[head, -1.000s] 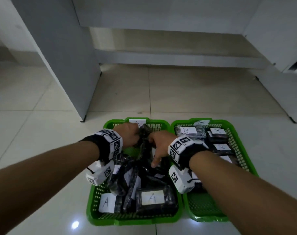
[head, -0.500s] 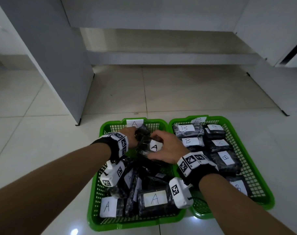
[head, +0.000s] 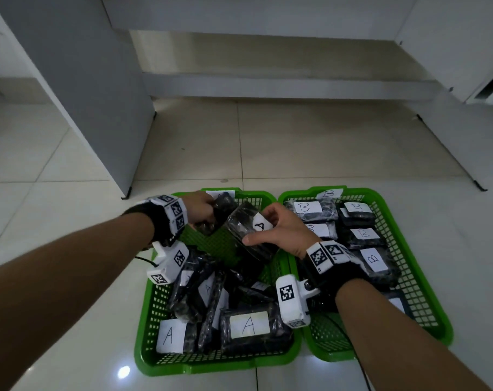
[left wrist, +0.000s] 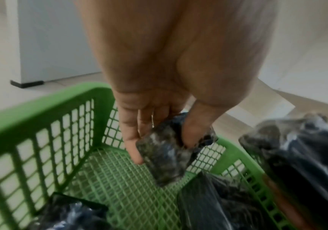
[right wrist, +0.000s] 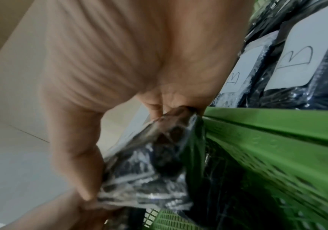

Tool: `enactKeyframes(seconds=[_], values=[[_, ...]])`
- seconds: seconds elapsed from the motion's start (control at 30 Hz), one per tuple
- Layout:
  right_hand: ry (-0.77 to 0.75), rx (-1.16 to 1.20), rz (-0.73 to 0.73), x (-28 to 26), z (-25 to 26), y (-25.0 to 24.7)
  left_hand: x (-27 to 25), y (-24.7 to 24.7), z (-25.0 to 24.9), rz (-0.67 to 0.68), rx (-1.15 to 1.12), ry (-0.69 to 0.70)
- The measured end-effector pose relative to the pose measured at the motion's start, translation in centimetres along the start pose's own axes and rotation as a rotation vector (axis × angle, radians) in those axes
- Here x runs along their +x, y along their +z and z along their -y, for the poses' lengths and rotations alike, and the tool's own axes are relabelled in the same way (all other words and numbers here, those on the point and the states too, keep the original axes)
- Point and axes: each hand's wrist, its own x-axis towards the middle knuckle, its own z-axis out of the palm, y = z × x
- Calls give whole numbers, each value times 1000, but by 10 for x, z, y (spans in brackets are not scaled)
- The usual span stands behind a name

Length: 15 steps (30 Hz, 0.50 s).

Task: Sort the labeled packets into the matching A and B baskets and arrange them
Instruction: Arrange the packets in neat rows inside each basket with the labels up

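Observation:
Two green mesh baskets sit side by side on the floor. The left basket [head: 143,328] holds several black packets with white A labels. The right basket [head: 425,300] holds rows of B-labeled packets [head: 310,208]. My left hand [head: 203,210] grips a dark packet [left wrist: 165,154] upright at the far end of the left basket, thumb and fingers round it. My right hand [head: 282,230] holds an A-labeled packet [head: 251,230] tilted above the middle of the left basket. In the right wrist view that crinkled packet [right wrist: 149,174] lies between thumb and fingers beside the green basket rim [right wrist: 277,121].
A grey cabinet panel [head: 93,94] stands to the far left of the baskets. Another panel edge [head: 448,153] runs along the right. Pale tiled floor [head: 296,148] stretches beyond the baskets. A bare patch of green mesh [left wrist: 119,179] shows at the left basket's far end.
My right hand has turned the A-labeled packet label up and drawn it slightly toward me. My left hand stays at the basket's far end on its packet. The head view has shifted left.

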Motion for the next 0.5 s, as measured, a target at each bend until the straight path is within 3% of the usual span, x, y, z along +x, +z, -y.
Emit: enactKeyframes(seconds=[0.17,0.4,0.5], values=[[-96,117,-157,0,5,1,-21,-25,17,-39,-731,-204],[-257,-309,-179,10,31,31,-49,-42,30,83,-762,19],[-314,-360,-142,16,41,44,-52,-40,32,-10,-796,39]])
